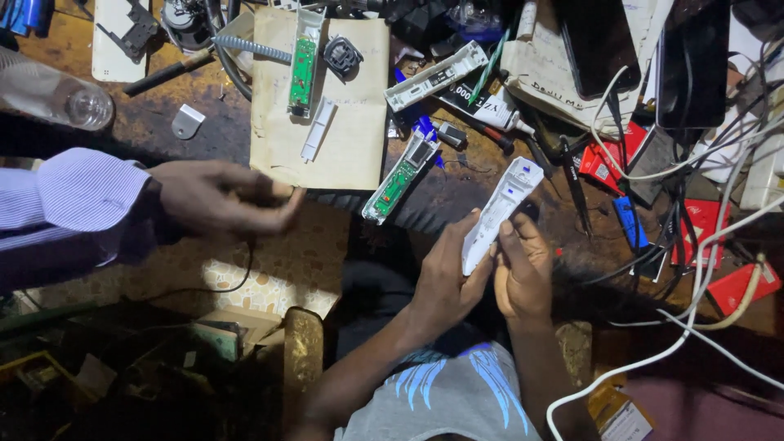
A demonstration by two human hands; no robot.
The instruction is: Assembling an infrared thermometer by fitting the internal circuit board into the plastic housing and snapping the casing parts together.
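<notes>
On the cluttered table (163, 122) a green circuit board (398, 181) lies bare; near it the left hand (445, 273) and right hand (523, 273) clamp fingers on a white remote casing (498, 208), mid-disassembly; separating it calls for thumb pressure along the seam

Remote shell (500, 211) between both hands; circuit board (399, 180) left of it, another (302, 75) apparently on paper (353, 139).

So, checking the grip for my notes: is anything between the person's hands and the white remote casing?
Nothing visible: left hand and right hand both grip the white remote casing directly.
</notes>
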